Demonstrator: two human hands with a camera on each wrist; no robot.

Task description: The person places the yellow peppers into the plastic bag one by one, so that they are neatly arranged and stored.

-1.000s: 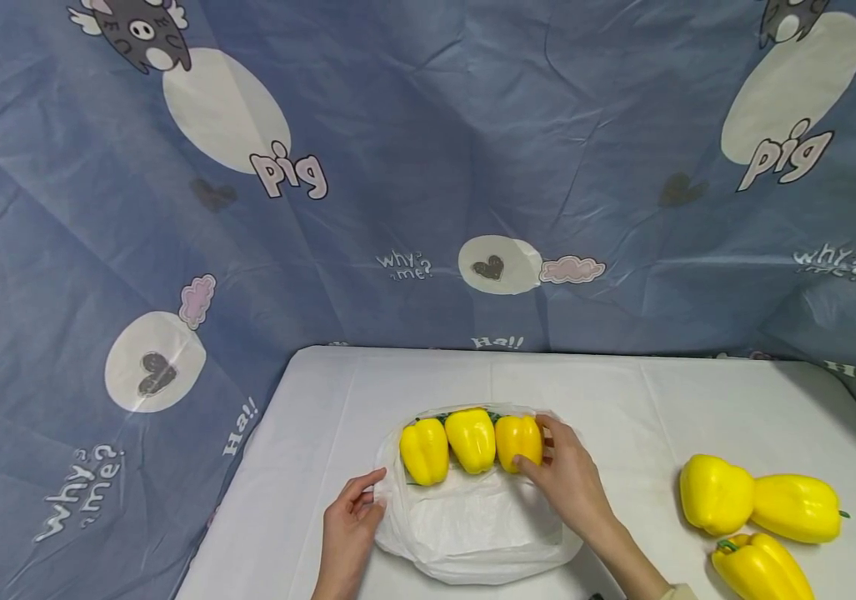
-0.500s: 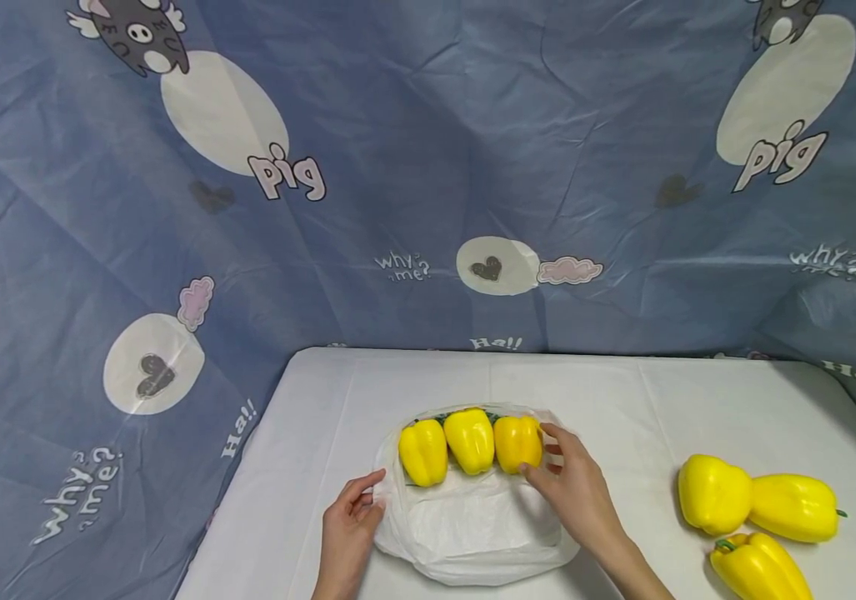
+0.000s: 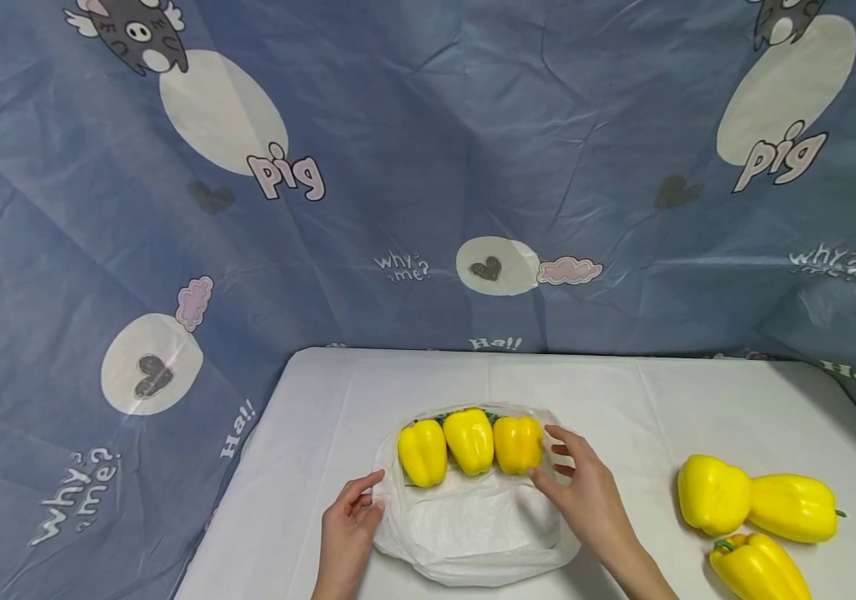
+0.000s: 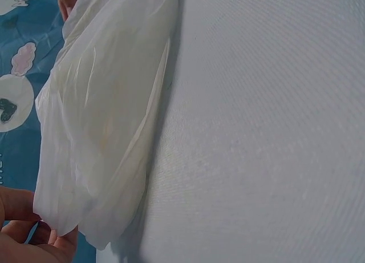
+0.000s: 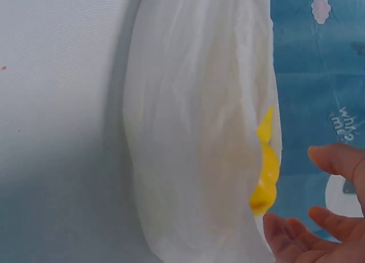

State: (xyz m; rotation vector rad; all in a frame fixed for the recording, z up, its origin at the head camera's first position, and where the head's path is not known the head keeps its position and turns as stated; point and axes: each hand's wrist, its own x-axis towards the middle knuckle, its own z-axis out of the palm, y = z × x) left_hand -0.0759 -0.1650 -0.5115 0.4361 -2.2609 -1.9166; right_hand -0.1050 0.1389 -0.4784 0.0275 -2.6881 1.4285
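Note:
A white plastic bag [image 3: 480, 525] lies open-mouthed on the table. Three yellow bell peppers sit side by side along its far side: a left one [image 3: 422, 452], a middle one [image 3: 469, 442] and a right one [image 3: 518, 444]. My left hand [image 3: 348, 525] pinches the bag's left rim between thumb and fingers, as the left wrist view also shows. My right hand [image 3: 585, 492] is beside the right pepper, thumb and fingers spread apart. In the right wrist view a gap shows between my right hand [image 5: 319, 217] and the pepper [image 5: 267, 180]. Something dark green peeks out behind the peppers.
More yellow bell peppers lie on the white table [image 3: 623, 400] to the right: a blocky one [image 3: 713, 494], one lying sideways [image 3: 795, 508] and a nearer one [image 3: 761, 567]. A blue printed cloth [image 3: 397, 183] hangs behind the table.
My right hand has let go of the right pepper and drawn back a little to the right. The peppers, the bag and my left hand have stayed put.

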